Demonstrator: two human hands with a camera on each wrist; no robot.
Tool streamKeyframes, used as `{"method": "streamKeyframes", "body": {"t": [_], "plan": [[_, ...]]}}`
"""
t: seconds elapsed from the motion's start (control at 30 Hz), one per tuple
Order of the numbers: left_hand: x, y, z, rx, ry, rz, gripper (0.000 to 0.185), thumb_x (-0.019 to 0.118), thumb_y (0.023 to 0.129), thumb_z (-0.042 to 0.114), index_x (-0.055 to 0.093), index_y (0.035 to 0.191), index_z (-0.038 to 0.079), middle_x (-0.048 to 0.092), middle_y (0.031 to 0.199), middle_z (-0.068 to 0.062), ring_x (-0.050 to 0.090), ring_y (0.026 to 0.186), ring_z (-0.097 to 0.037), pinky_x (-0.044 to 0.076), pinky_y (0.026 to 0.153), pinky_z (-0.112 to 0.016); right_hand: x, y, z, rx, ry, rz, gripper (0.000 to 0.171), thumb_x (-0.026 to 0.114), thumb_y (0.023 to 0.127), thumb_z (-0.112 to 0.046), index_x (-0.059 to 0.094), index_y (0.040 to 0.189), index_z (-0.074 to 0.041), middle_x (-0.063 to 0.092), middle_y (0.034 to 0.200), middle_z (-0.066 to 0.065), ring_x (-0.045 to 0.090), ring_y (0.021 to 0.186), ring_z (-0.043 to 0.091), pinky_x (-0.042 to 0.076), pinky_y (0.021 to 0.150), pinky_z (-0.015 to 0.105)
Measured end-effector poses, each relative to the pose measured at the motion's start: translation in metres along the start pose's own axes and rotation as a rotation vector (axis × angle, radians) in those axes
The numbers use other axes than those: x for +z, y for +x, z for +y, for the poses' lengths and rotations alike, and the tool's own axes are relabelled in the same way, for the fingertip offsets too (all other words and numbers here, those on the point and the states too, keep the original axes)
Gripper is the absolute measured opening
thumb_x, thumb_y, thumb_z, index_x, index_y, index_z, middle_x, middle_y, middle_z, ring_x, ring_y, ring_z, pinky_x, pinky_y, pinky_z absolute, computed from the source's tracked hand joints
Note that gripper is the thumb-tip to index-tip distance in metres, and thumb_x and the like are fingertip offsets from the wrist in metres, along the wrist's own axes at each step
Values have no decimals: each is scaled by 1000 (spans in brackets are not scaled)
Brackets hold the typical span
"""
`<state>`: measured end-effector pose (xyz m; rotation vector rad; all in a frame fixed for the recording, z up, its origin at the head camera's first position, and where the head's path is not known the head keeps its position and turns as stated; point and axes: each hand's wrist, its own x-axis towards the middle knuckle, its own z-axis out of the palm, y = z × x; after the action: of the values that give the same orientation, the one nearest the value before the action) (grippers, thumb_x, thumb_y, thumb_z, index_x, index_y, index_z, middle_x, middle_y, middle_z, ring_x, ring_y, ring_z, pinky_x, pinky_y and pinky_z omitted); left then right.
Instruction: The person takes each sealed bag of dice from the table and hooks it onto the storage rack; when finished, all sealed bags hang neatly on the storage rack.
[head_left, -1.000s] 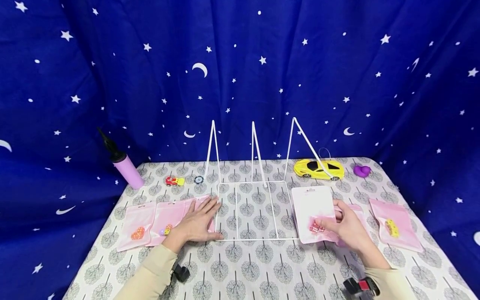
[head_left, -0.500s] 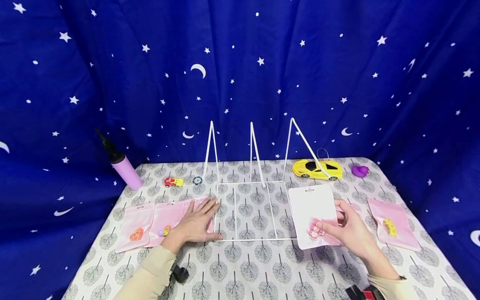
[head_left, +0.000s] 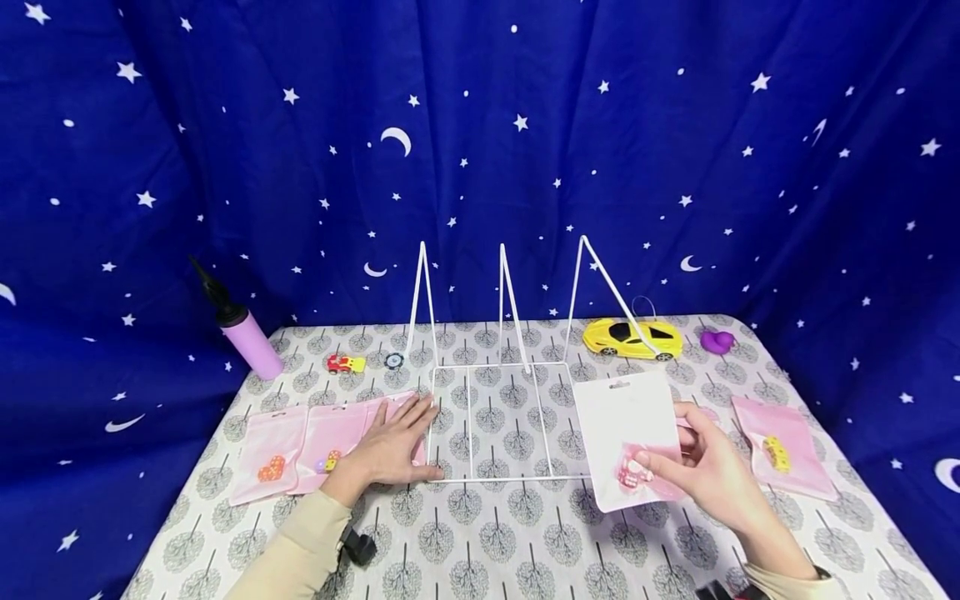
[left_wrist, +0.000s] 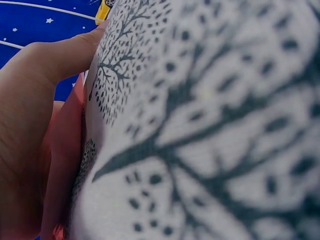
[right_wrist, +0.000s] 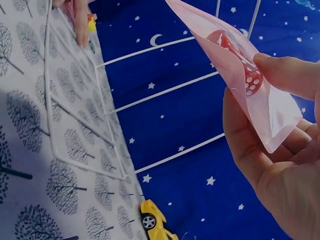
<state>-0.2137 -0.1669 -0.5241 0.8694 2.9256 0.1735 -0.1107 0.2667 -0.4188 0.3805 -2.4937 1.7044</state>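
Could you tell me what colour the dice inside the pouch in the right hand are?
Red with white dots, the dice show best in the right wrist view.

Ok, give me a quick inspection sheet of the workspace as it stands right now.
Surface: table under a tree-print cloth.
Job's things: pink pouch with red dice lifted off the cloth; white wire rack at centre; pink pouches in a row on the left; another pouch on the right.
Clutter: yellow toy car, purple duck, small red car, lilac pump.
Grips: right hand pinches the lifted pouch; left hand lies flat on the left pouches.
Cables: nothing seen.
Surroundings: blue star-print backdrop.
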Motion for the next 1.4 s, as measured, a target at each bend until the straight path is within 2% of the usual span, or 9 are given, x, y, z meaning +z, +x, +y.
{"method": "streamKeyframes", "body": {"t": [0.23,0.53,0.67,0.87,1.17,1.33,1.4], "plan": [[0,1,-1,-2,3,-3,111,46,74,86,19,157,17,8,165,-3,10,151,-30,9,117,-66,0,-7,-16,-82,16,7,58,70,78,15,45,128,-1,75,96,-9,73,77,13,60,59,33],[1,-1,2,2,-17,-10,110,50,75,83,19,156,16,7,165,-3,9,151,-29,9,117,-66,-1,-12,-31,-190,177,-14,57,67,74,24,48,123,3,76,97,2,73,76,16,59,58,28],[2,0,1,8,-12,0,110,48,75,84,20,156,16,9,165,-3,10,151,-30,9,117,-66,-4,-12,-39,-234,148,-10,59,68,71,25,49,121,0,76,98,-1,73,76,15,59,59,26],[2,1,-2,7,-11,15,109,46,75,85,19,157,17,9,165,-3,10,151,-29,6,118,-65,-6,-10,-50,-263,87,19,61,69,69,26,49,119,-2,76,97,-6,73,72,14,59,59,26],[2,-1,-2,8,-18,20,109,45,75,85,21,156,17,10,165,-3,11,151,-31,8,117,-66,-10,-4,-51,-326,157,60,62,65,65,32,48,119,7,76,95,-5,73,73,12,59,62,24],[1,0,-2,10,-14,16,109,44,75,85,20,156,16,9,165,-3,10,151,-30,6,117,-65,-13,1,-52,-357,247,64,63,61,65,35,47,119,7,76,94,-1,73,73,13,59,61,23],[2,0,-2,9,-11,14,110,44,75,86,20,156,16,9,165,-3,10,151,-30,6,117,-65,-14,2,-52,-347,246,71,64,61,66,35,48,120,3,76,94,-1,73,73,12,59,62,22]]}}
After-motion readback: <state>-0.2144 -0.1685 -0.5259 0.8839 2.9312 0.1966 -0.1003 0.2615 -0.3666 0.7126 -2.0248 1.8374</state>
